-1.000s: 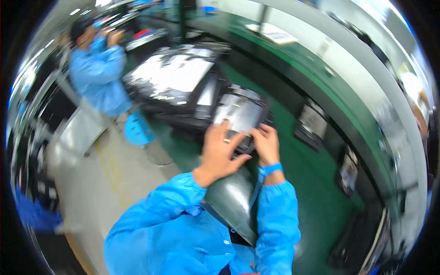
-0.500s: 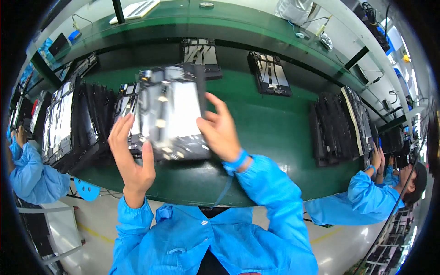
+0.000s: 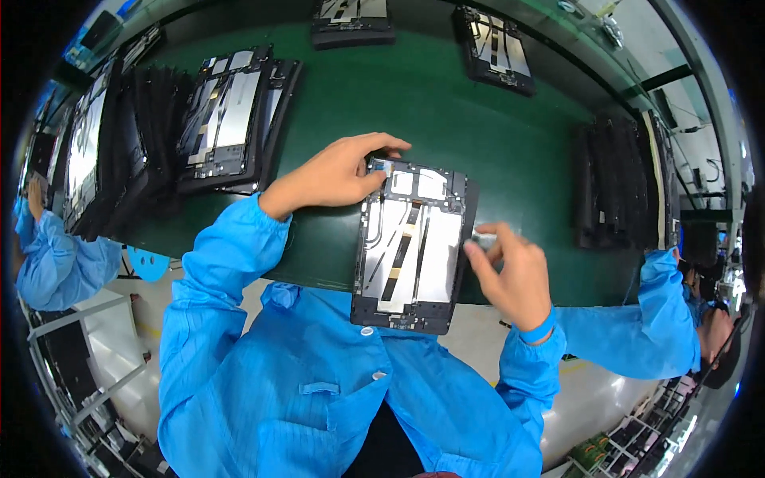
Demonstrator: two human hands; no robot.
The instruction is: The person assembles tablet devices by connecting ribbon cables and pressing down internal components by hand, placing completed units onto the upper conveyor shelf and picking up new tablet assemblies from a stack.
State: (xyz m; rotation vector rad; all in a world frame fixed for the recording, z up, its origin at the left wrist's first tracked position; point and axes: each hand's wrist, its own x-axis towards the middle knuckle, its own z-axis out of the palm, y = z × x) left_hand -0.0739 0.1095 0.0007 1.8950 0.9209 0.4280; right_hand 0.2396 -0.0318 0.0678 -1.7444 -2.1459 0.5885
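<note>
In front of me at the table's near edge lies an opened tablet (image 3: 445,251), its silver battery cells, dark flat cables and black frame facing up. Its lower end reaches past the table edge toward my jacket. My left hand (image 3: 339,174) grips its upper left corner, thumb on the corner and fingers curled along the top edge. Beside the right edge is my right hand (image 3: 514,275), thumb and forefinger apart, the thumb tip close to the edge; it holds nothing. A blue band circles my right wrist.
Left of me, several opened tablets lean in a row, with one tablet (image 3: 223,119) lying over another. Two more tablets (image 3: 498,52) (image 3: 351,20) lie at the back. A dark upright stack (image 3: 613,187) stands on the right. Co-workers' blue sleeves (image 3: 657,319) show at both sides.
A tablet that was blurred in motion over the left stack is now in front of me, farther right and nearer. My left hand has moved to its upper corner; my right hand has come off it.
</note>
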